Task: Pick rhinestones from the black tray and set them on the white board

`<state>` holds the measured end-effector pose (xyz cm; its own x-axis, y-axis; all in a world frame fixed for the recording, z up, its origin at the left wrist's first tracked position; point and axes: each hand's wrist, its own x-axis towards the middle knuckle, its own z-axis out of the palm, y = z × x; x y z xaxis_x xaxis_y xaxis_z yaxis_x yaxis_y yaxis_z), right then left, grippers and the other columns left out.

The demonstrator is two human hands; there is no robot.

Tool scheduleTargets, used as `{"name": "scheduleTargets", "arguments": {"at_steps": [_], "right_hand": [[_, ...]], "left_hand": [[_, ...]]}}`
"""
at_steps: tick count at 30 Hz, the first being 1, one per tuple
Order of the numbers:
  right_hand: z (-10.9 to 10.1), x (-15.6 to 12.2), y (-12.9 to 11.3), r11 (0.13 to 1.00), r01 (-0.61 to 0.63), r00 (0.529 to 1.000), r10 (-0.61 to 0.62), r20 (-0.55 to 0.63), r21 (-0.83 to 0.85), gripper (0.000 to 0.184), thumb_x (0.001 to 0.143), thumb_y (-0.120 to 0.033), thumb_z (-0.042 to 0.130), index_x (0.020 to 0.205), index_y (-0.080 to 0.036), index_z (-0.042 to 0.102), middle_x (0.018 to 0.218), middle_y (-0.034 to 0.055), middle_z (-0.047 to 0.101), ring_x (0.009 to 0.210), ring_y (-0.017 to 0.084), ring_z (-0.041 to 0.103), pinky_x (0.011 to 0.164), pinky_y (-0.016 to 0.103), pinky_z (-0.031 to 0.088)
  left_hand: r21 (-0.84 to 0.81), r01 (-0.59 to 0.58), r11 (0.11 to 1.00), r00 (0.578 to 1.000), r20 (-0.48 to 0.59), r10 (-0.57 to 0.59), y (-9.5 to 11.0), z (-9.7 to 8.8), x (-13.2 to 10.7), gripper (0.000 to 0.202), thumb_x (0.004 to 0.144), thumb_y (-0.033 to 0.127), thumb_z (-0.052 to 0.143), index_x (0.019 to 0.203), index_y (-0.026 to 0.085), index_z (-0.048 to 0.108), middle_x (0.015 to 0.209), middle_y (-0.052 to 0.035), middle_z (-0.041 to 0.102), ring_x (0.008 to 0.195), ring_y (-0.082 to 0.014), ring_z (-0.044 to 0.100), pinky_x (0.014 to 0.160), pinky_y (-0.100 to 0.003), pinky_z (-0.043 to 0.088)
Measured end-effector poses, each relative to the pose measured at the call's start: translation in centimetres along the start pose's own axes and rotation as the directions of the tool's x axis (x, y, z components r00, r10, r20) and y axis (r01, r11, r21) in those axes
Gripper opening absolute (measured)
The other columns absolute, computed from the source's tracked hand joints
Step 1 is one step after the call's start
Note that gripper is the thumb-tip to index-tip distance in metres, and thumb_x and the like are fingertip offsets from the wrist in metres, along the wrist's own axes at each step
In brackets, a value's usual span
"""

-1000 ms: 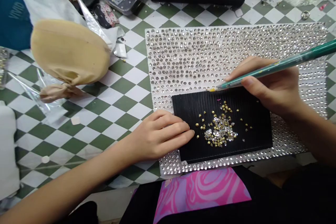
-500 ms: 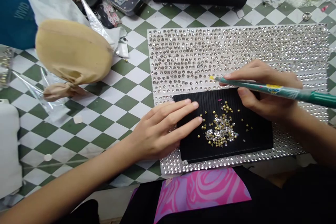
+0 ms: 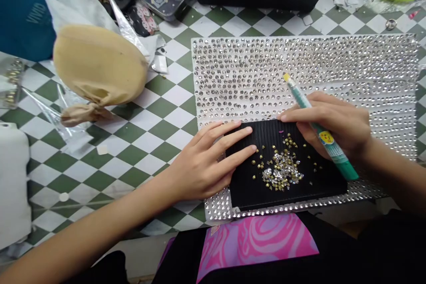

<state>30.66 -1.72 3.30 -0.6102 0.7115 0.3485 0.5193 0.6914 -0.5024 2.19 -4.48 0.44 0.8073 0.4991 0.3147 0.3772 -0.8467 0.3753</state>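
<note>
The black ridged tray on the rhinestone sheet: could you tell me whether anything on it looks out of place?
A tiny pink speck sits near the black ridged tray's top edge, apart from the gold and clear rhinestones, matching neither colour.

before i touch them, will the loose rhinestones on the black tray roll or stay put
The loose rhinestones will probably skitter easily: they look tiny and light, with pointed gold backs. The tray's ridges may slow them a little, but they could still slide.
</note>
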Motion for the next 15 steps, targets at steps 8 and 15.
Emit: {"name": "scheduleTargets", "arguments": {"at_steps": [8, 15], "right_hand": [[-0.22, 0.37, -0.27, 1.0, -0.013, 1.0, 0.013, 0.021, 0.024, 0.024, 0.084, -0.006, 0.057, 0.101, -0.022, 0.063, 0.077, 0.0006, 0.064, 0.071, 0.012, 0.058, 0.066, 0.026, 0.048], [-0.28, 0.57, -0.07, 1.0, -0.008, 1.0, 0.008, 0.009, -0.01, 0.029, 0.082, -0.007, 0.058, 0.106, -0.021, 0.06, 0.092, 0.0022, 0.07, 0.084, 0.015, 0.058, 0.075, 0.028, 0.051]], "left_hand": [[-0.027, -0.019, 0.999, 1.0, -0.009, 0.019, -0.05, -0.08, 0.04, 0.041, 0.088, 0.02, 0.051, 0.128, 0.015, 0.055, 0.136, -0.0132, 0.052, 0.132, -0.0305, 0.044, 0.108, -0.049, 0.043], [-0.01, -0.018, 1.0, 1.0, -0.003, 0.018, -0.08, -0.1, 0.14, 0.041, 0.088, 0.02, 0.05, 0.129, 0.016, 0.053, 0.136, -0.0124, 0.053, 0.132, -0.029, 0.044, 0.107, -0.048, 0.045]]}}
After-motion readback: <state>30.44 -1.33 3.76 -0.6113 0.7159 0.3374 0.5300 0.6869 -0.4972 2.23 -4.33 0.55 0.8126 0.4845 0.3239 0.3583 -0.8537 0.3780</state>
